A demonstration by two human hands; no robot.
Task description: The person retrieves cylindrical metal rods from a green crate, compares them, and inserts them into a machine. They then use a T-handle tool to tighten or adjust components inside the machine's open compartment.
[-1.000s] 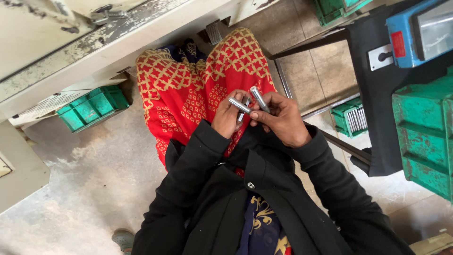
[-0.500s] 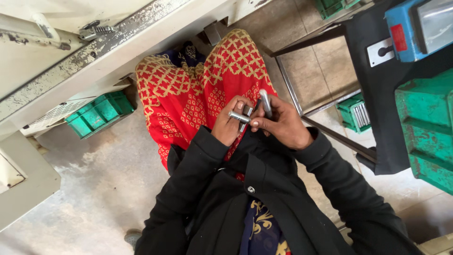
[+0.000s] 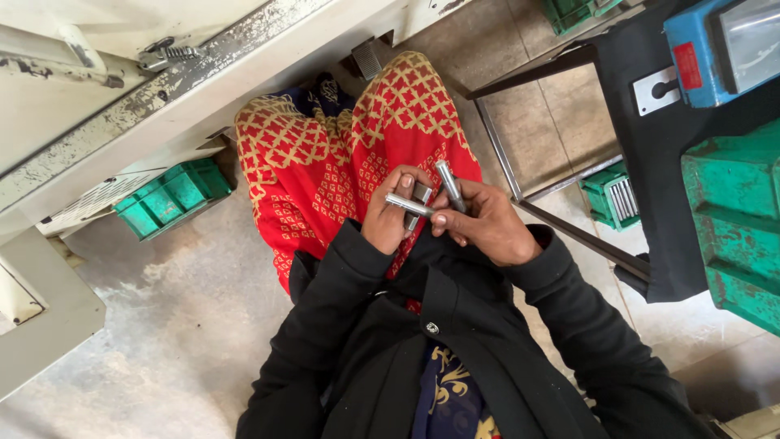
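Fingers [image 3: 406, 185] of both hands pinch short steel pins [image 3: 409, 204], which look rigid, smooth and slippery, best gripped mid-shaft.

- Black jacket [image 3: 455, 358] with long sleeves and a small round button at the chest.
- Below the jacket, red trousers [image 3: 357, 154] with a gold lattice pattern.

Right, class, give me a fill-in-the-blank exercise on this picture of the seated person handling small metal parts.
1. The left hand and right hand hold short metal ____ above the lap.
2. The garment over the knees is ____ with a gold pattern.
3. The sleeves of the person's jacket are ____.
4. The small crate under the bench is ____.

Missing words: rods; red; black; green
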